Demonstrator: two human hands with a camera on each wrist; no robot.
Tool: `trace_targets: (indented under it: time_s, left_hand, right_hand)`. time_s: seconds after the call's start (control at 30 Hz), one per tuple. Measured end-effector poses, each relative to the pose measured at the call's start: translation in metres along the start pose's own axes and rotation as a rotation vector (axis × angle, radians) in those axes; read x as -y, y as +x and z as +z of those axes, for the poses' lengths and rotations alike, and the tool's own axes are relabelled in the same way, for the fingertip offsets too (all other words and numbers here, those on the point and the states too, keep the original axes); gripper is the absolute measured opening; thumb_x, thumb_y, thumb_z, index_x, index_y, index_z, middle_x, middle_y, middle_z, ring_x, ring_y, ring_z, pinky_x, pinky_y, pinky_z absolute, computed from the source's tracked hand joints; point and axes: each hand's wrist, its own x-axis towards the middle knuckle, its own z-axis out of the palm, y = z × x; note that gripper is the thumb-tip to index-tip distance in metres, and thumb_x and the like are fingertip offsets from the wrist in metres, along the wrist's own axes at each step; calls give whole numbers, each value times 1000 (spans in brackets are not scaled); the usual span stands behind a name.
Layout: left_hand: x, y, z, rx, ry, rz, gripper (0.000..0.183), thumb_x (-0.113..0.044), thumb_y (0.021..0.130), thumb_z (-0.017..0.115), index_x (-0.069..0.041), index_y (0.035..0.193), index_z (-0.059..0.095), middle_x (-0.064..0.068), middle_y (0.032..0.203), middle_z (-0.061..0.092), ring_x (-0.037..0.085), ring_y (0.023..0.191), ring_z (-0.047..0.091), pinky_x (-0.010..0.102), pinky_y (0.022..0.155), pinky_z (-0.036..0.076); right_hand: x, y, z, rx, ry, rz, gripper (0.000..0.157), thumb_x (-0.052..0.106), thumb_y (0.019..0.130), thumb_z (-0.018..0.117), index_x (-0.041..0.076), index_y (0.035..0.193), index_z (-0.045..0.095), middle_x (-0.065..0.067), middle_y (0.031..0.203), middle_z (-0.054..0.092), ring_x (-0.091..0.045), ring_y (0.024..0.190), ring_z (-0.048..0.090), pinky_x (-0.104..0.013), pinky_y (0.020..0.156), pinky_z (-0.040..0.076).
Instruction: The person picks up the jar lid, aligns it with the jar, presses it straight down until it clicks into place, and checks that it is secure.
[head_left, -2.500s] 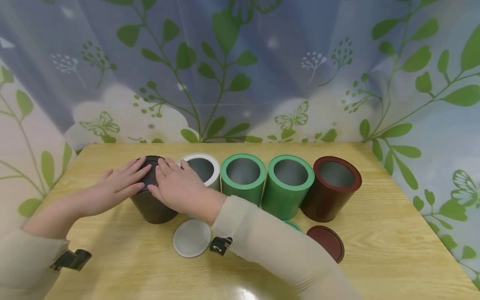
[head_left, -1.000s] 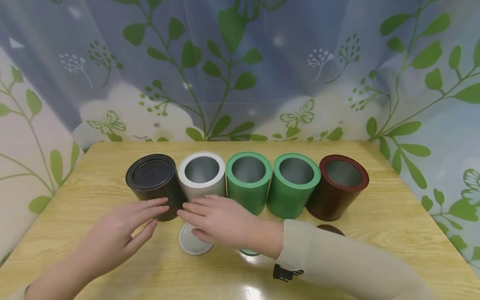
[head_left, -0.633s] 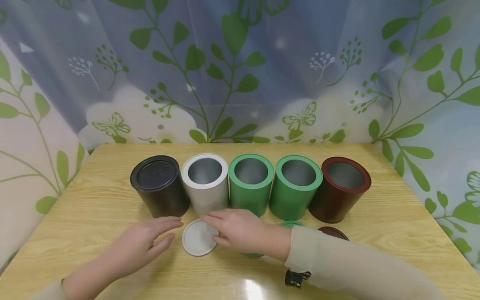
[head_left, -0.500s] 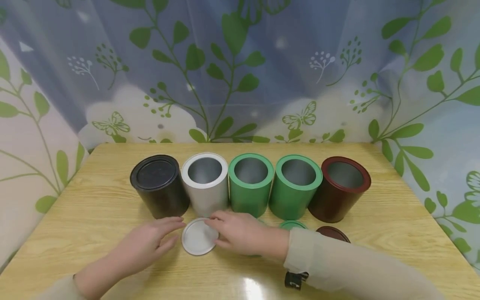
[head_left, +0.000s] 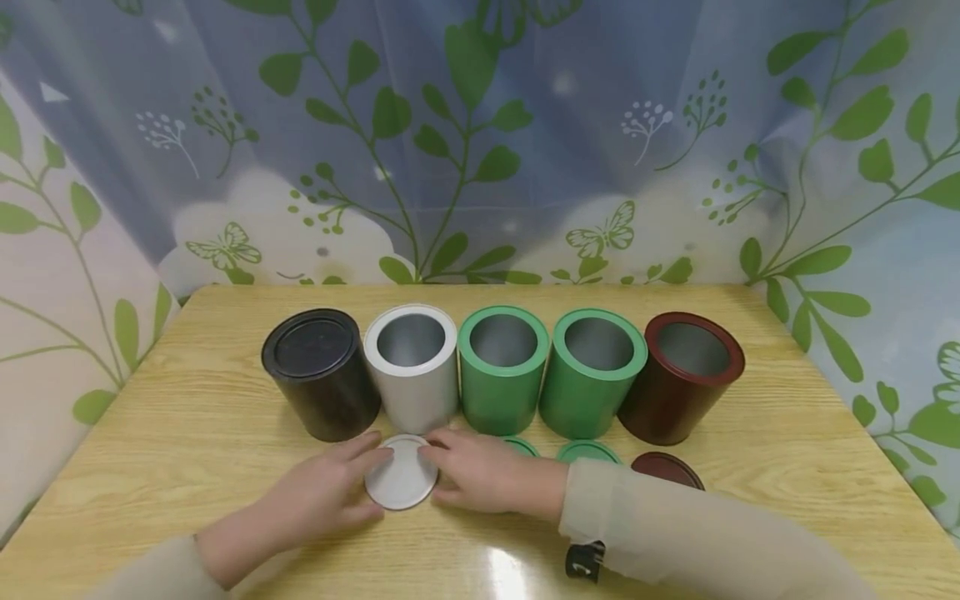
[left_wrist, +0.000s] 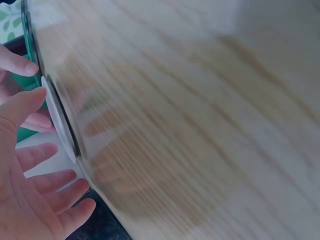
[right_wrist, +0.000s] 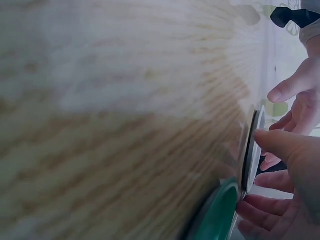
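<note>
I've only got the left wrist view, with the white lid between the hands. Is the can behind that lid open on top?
Observer: Yes, the head view shows the white can behind the white lid open, its grey inside visible.
Operator: Are any cans closed?
Observer: One: the black can at the row's left end has its lid on.
Operator: Anything out past the right hand?
Observer: A dark red lid, partly hidden by the right sleeve, lies in front of the dark red can.

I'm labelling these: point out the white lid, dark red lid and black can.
White lid (head_left: 402, 475), head view: middle of face.
Dark red lid (head_left: 666, 469), head view: exposed far part.
Black can (head_left: 335, 404), head view: side wall.
</note>
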Motion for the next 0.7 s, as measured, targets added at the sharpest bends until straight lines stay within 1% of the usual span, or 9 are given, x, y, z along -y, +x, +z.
trace_targets:
  time_s: [0.13,0.27,0.37,0.47,0.6,0.7]
  left_hand:
    - [-1,2,3,2,22,31,57,-30,72,79,-2,118,61,25,126,53,35,110,56,46,87,48]
    - [-4,4,5,-24,44,67,53,-26,70,80,-3,114,63,23,124,55,34,108,58,44,85,50]
    - [-5,5,6,-50,53,101,51,-24,69,81,-4,112,63,21,122,57,32,105,59,42,82,51]
    - [-6,7,8,-58,62,135,48,-23,69,81,-5,110,64,17,118,59,30,103,60,41,81,51]
    - [-8,8,8,-52,64,153,43,-22,70,80,-6,108,64,14,114,62,30,101,60,41,82,51]
    - [-9,7,8,-46,56,144,42,-22,71,79,-6,107,65,13,113,62,29,102,60,41,83,50]
  right_hand:
    - [0,1,4,-24,-26,-12,43,35,86,65,9,120,56,-7,124,52,-17,109,54,-26,92,45]
    - [1,2,5,-54,-52,-20,40,34,84,68,9,114,58,-7,121,53,-16,104,56,-26,87,47]
    - [4,2,4,-59,-71,-22,40,34,84,68,9,113,59,-7,121,53,-16,101,58,-25,82,49]
    - [6,3,5,-56,-82,-22,39,34,84,68,10,114,59,-6,124,52,-15,101,58,-24,79,50]
    - [7,4,6,-69,-80,-24,35,32,84,67,10,111,62,-5,126,53,-16,106,58,-24,82,50]
    - [7,4,5,-75,-68,-30,32,31,86,66,10,110,62,-6,128,54,-17,110,56,-25,86,48]
